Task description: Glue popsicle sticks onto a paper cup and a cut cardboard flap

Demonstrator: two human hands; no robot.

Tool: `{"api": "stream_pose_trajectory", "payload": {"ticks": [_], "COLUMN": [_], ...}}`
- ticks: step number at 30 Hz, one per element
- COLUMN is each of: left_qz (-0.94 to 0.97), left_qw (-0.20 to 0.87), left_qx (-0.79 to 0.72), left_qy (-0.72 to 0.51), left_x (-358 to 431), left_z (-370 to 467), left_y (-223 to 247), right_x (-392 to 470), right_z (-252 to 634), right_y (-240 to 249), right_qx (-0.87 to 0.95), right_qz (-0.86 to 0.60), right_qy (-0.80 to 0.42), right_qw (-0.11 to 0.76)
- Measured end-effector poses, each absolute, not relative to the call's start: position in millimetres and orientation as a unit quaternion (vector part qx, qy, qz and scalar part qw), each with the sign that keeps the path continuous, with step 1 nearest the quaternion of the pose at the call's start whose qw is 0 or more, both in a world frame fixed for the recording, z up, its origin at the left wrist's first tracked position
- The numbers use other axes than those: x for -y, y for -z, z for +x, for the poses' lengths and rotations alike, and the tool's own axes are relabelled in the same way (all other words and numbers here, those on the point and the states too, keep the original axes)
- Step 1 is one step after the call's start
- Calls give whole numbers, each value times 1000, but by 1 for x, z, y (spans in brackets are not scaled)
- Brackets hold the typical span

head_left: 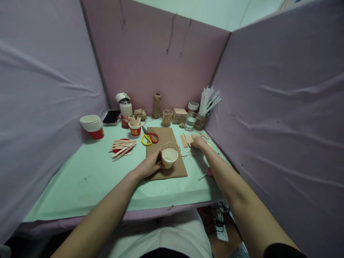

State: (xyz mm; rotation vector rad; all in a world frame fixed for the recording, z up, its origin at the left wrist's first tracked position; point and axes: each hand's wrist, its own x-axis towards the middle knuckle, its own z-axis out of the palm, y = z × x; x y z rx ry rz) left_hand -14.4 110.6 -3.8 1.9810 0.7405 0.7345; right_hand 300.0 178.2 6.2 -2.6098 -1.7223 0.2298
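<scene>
1. The left hand is curled around the near left side of a cup, thumb and fingers spread only as wide as its wall and touching it.
2. The right hand reaches down to a row of wooden sticks, its fingertips at the right end of the row; whether they pinch a stick, I cannot tell.
3. The cup is over the lower half of a brown cardboard sheet, its mouth tipped toward the wearer.
4. It is pale inside, with a yellowish print low on the outside; a tan, uneven band stands up behind the far rim.
5. Scissors with one yellow and one red handle lie across the sheet's upper left edge.
6. Further left on the green table, more sticks lie piled over a red dish, near a tilted stack of paper cups.
</scene>
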Motion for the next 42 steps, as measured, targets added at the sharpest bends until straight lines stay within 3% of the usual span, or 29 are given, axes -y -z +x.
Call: {"api": "stream_pose_trajectory", "payload": {"ticks": [17, 33, 42], "left_qz": [811, 801, 783], "left_qw": [400, 419, 447], "left_qx": [-325, -321, -312], "left_qy": [-276, -282, -300], "left_x": [-106, -107, -105], "left_z": [-17, -20, -20], "left_y": [-2, -2, -3], "right_x": [-159, -150, -138], "right_z": [301, 313, 318], "right_y": [-10, -17, -20], "right_qx": [544, 546, 537], "right_qz": [-836, -832, -831], "right_qy": [-75, -72, -2], "right_qw": [-9, 65, 147]}}
